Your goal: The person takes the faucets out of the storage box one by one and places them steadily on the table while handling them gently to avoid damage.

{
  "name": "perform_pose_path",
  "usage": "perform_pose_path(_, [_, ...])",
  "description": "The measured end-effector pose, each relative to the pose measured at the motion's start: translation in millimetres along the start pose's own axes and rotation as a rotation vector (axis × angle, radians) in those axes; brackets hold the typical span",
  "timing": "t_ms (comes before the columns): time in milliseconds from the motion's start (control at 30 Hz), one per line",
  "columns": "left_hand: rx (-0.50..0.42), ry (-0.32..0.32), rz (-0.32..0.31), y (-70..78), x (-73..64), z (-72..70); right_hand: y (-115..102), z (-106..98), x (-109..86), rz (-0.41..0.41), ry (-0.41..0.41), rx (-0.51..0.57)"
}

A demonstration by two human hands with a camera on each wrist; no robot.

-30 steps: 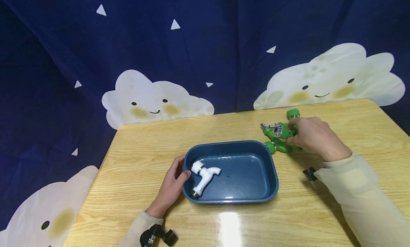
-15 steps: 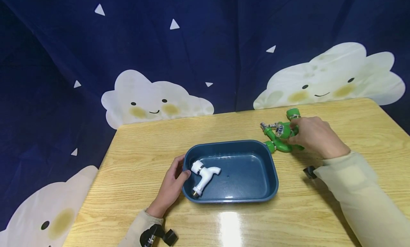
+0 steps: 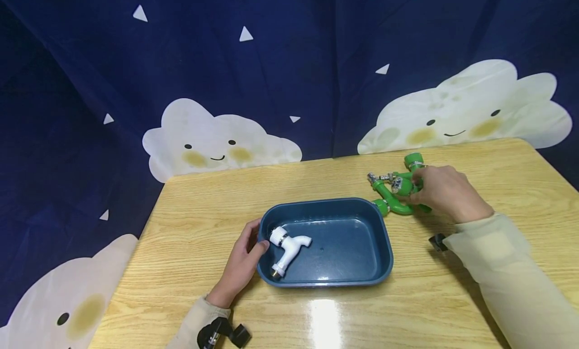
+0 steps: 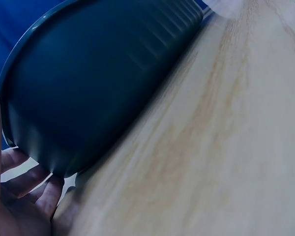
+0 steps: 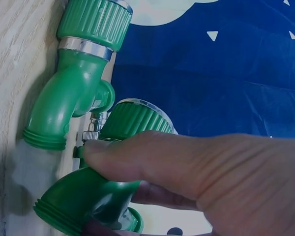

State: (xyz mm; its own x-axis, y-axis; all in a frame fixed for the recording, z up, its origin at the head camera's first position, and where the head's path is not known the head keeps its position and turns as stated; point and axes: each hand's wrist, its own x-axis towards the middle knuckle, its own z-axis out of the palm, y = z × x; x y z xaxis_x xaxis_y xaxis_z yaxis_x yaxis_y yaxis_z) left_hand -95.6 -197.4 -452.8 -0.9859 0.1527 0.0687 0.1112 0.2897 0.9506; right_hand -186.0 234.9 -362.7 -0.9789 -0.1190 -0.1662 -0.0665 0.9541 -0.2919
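At the left end of a dark blue plastic basin [image 3: 348, 246], my left hand [image 3: 242, 261] grips the rim, thumb over the edge and fingers against the outer wall. A white faucet [image 3: 291, 247] lies inside the basin, on its left side. My right hand [image 3: 445, 192] pinches a green faucet [image 3: 404, 186], its ribbed knob pointing left. In the right wrist view the thumb lies across the body of that green faucet [image 5: 132, 120]. Another green faucet [image 5: 71, 93] lies beside it. A further green faucet [image 3: 392, 204] has its knob end by the basin's right corner.
The wooden table [image 3: 203, 213] extends around the basin. A dark blue curtain [image 3: 316, 77] with cloud and triangle prints hangs along the table's back edge. Black wrist cameras are on both sleeves.
My right hand has shifted slightly to the right, and the pinched green faucet has turned a little with it. The left hand, the basin and the white faucet stay where they were.
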Motion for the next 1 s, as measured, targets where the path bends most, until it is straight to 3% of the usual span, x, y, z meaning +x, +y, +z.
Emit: perform_pose_path(1000, [0.003,-0.004,0.012,0.2,-0.4,0.0,7.2,6.3,2.3,0.005,-0.022,0.002])
